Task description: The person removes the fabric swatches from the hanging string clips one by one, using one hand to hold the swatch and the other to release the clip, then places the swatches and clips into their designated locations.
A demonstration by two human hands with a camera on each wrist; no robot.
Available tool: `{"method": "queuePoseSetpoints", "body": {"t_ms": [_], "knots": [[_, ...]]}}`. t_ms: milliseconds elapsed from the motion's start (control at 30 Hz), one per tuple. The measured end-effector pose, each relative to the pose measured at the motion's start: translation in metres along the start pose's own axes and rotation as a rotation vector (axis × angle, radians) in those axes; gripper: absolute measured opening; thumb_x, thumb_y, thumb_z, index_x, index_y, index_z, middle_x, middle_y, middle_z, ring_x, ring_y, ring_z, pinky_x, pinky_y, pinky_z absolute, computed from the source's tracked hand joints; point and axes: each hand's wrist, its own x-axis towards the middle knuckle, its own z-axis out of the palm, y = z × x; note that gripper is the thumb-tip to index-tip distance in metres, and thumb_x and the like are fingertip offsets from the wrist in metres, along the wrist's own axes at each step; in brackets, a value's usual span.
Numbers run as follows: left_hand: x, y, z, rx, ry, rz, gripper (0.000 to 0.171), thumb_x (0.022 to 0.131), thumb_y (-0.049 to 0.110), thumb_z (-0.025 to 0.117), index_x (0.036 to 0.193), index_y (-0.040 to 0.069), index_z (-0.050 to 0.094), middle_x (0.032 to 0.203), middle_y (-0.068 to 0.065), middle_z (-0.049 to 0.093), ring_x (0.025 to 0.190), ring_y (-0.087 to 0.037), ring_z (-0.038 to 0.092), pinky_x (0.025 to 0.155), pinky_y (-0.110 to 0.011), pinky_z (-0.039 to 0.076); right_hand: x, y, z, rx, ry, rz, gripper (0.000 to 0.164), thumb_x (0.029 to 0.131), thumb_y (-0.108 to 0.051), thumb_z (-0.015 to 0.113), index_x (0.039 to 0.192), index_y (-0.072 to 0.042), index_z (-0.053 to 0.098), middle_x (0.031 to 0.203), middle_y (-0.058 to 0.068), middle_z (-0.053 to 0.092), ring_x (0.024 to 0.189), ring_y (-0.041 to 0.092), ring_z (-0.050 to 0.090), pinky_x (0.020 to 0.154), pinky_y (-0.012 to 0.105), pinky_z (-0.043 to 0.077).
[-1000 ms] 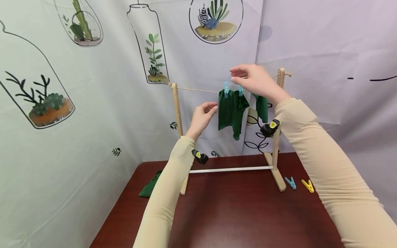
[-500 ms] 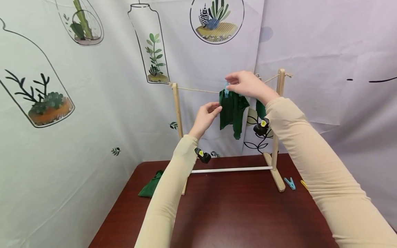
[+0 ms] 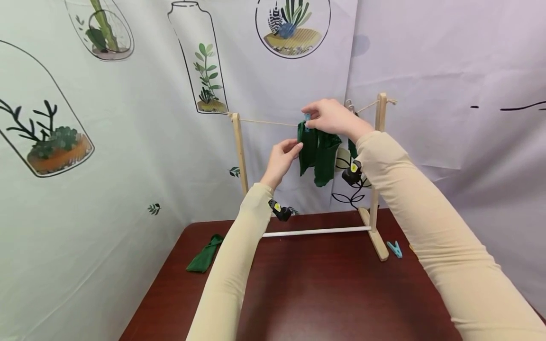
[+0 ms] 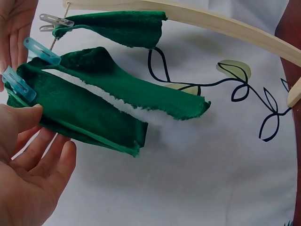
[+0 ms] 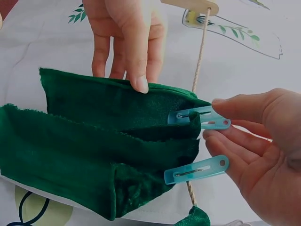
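A green velvety cloth (image 3: 308, 154) with two hanging parts is clipped over the line (image 3: 268, 123) by two blue clothespins. My left hand (image 3: 280, 162) pinches the near edge of this cloth, thumb in front and the other fingers behind, as the left wrist view shows. My right hand (image 3: 334, 118) has thumb and fingers at the end of one blue clothespin (image 5: 211, 123), pinching it where it grips the cloth's top corner. The other blue clothespin (image 5: 197, 170) sits farther along the line, close by the right fingers.
A second green cloth (image 4: 113, 30) hangs farther right from grey clothespins (image 4: 55, 21). The line runs between wooden posts (image 3: 239, 151), joined low by a white bar (image 3: 315, 232). On the table (image 3: 324, 289) lie another green cloth (image 3: 204, 255) and a blue clothespin (image 3: 395, 249).
My right hand has come down and left onto the blue clothespin. My left hand has moved right to the cloth's edge and taken hold; the cloth has swung slightly.
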Motion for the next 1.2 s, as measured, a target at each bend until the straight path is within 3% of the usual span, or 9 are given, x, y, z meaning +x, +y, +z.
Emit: {"method": "queuePoseSetpoints", "body": {"t_ms": [533, 1200], "knots": [[-0.002, -0.003, -0.005, -0.004, 0.03, 0.055, 0.031, 0.1, 0.024, 0.066, 0.117, -0.002, 0.07, 0.112, -0.014, 0.071, 0.1, -0.021, 0.067, 0.089, -0.031, 0.055, -0.003, -0.003, -0.002, -0.056, 0.003, -0.049, 0.045, 0.104, -0.013, 0.057, 0.144, 0.005, 0.05, 0.139, 0.026, 0.056, 0.127, 0.038, 0.056, 0.106, 0.05, 0.044], [-0.01, 0.001, -0.011, 0.005, 0.026, 0.064, 0.033, 0.101, 0.025, 0.065, 0.12, -0.001, 0.07, 0.115, -0.013, 0.07, 0.103, -0.022, 0.066, 0.09, -0.031, 0.054, -0.004, -0.002, 0.007, -0.097, 0.23, -0.167, 0.024, 0.101, -0.004, 0.059, 0.12, 0.003, 0.072, 0.117, 0.02, 0.071, 0.107, 0.035, 0.067, 0.093, 0.048, 0.052]]}}
